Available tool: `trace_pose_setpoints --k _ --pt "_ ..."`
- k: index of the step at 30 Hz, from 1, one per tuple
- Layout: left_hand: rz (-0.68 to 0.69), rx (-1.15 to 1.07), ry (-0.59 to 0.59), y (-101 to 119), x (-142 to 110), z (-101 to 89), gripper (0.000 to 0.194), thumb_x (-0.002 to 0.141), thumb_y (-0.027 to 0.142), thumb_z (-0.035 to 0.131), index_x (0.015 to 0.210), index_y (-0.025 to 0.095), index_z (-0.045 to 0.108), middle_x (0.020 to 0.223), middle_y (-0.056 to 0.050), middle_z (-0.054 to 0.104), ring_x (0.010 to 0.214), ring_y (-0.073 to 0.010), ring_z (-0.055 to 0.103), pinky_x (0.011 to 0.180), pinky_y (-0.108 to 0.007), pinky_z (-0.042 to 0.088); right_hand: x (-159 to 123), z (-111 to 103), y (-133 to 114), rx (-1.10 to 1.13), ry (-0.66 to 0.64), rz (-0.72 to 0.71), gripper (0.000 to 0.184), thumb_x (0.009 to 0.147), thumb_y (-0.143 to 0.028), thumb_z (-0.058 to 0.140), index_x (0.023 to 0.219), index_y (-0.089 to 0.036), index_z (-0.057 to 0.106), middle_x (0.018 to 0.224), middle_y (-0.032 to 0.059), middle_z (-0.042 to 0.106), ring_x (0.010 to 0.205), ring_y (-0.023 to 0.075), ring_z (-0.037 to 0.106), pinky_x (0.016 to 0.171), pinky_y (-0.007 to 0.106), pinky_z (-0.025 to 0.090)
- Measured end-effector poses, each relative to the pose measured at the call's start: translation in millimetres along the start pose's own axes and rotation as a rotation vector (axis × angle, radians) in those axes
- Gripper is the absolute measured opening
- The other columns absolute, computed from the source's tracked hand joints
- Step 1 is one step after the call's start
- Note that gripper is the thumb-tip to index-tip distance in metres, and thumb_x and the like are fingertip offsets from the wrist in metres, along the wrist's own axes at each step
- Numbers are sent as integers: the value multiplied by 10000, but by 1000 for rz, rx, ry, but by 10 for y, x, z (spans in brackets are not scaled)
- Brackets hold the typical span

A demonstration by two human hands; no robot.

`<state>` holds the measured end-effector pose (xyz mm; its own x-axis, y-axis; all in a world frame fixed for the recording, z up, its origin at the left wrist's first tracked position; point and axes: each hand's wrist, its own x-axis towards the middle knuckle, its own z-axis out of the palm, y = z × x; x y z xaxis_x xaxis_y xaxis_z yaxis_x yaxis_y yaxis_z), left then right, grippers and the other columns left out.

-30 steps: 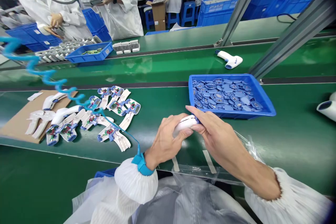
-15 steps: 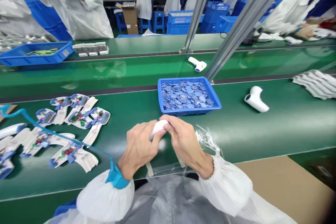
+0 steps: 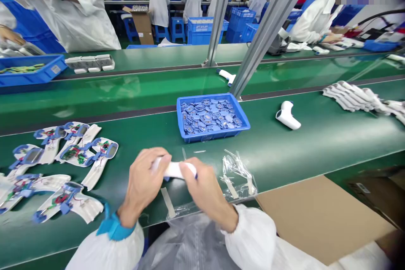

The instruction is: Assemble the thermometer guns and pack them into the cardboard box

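Observation:
A white gun-shaped thermometer housing (image 3: 174, 170) with bits of blue lies sideways between my hands, above the green bench. My left hand (image 3: 146, 177), with a teal strap on its wrist, is closed around one end. My right hand (image 3: 205, 187) grips the other end, its thumb on the white shell. Fingers on the far side are hidden, and the hands are slightly blurred. Just beyond them sits a blue tray (image 3: 215, 136) of small blue plastic parts (image 3: 209, 116). Opened housing halves (image 3: 74, 202) with wires and blue pieces lie to the left of my left hand.
A clear plastic bag with thin strips (image 3: 237, 173) lies right of my hands. Farther right are one white housing (image 3: 287, 116) and a row of white shells (image 3: 351, 97). A metal post (image 3: 259, 29) rises behind the tray. Cardboard (image 3: 322, 215) is at lower right. Co-workers stand opposite.
My view has turned to the right. My hands have moved apart and lower, and more of the white housing shows between them, now lying sideways.

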<state>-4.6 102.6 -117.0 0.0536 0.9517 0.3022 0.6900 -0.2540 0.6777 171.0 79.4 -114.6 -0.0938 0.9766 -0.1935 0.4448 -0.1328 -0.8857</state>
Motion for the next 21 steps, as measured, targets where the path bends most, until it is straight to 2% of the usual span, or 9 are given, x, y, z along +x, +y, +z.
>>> trace_pose_setpoints --k 2,5,7,10,12,14,16,18,21 --pt "-24 -117 175 -2 -55 0 290 970 460 567 901 211 699 1067 -83 736 1004 -239 676 895 -358 528 68 -35 -9 77 -99 190 541 1067 -530 282 887 -162 635 731 73 661 530 141 510 501 278 398" --pt "-293 -223 421 -24 -44 156 426 1010 476 526 689 207 605 700 -31 652 679 -173 611 683 -302 497 79 2 -3 78 -269 173 532 1026 -600 393 824 -169 631 641 50 630 467 133 479 456 264 340" --pt "-393 -263 378 -93 55 296 511 1031 496 467 622 208 572 608 -12 599 606 -152 565 634 -285 464 48 112 27 -83 -263 -18 372 996 -514 522 955 -172 664 750 70 690 574 160 576 532 262 368" --pt "-432 -181 352 -213 250 438 538 1028 423 465 532 215 471 542 7 510 569 -132 503 632 -280 428 19 317 76 -440 -140 -258 279 1019 -350 469 1049 -154 665 812 123 721 617 196 626 563 285 329" --pt "-429 -88 349 -215 350 461 518 1009 349 485 512 212 430 534 14 472 569 -126 466 634 -285 395 32 381 91 -551 -109 -247 346 1035 -340 407 992 -128 677 738 140 697 551 204 599 540 305 289" --pt "-411 -58 347 -134 400 411 522 994 319 510 500 207 380 537 17 441 577 -122 437 637 -288 373 60 321 111 -477 -115 -227 397 1038 -395 407 1009 -133 704 733 123 691 554 199 579 551 313 312" --pt "-355 -177 257 3 389 280 466 951 338 607 543 194 435 582 22 479 603 -118 449 639 -280 374 78 137 161 -230 -157 -160 439 1016 -506 463 1086 -169 736 723 72 679 589 189 565 578 309 369" --pt "-250 -438 0 157 324 90 262 842 343 768 734 184 591 734 18 604 686 -125 533 666 -261 415 72 -112 243 81 -224 -9 470 941 -595 594 1165 -213 754 773 44 694 676 187 586 641 305 443" --pt "-125 -711 -342 369 183 -177 397 723 277 889 1024 197 641 965 -2 687 824 -148 620 730 -250 467 38 -407 362 410 -356 194 489 820 -567 781 1189 -245 775 1003 59 746 881 210 633 801 320 509"
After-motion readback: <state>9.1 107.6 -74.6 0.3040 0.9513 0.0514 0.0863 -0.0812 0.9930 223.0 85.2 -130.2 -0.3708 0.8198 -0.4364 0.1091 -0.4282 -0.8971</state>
